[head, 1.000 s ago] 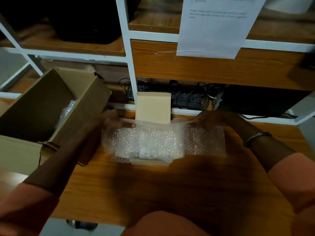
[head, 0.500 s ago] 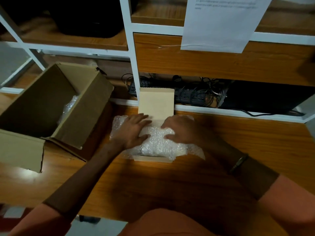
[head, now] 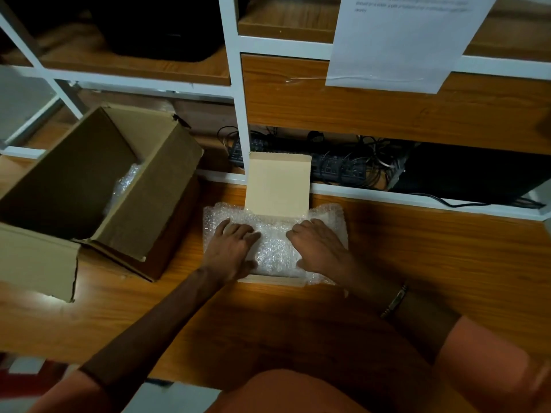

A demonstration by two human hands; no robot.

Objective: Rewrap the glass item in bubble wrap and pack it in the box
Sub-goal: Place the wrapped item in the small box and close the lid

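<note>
A small tan box (head: 277, 281) lies on the wooden table with its lid (head: 278, 186) standing up at the back. Bubble wrap (head: 272, 242) fills it and spills over both sides; whatever it covers is hidden. My left hand (head: 231, 248) presses flat on the left part of the wrap with fingers spread. My right hand (head: 320, 248) presses on the right part the same way, a bracelet on its wrist.
A large open cardboard box (head: 155, 186) stands at the left with some bubble wrap (head: 125, 183) inside. White shelf frame (head: 238, 114) and wooden shelves rise behind, with power strips and cables (head: 337, 165) underneath. A paper sheet (head: 396, 43) hangs at the top right.
One second ago both hands held the bubble wrap stretched wide over the small box. They have since folded it inward and now press it down into the box.
</note>
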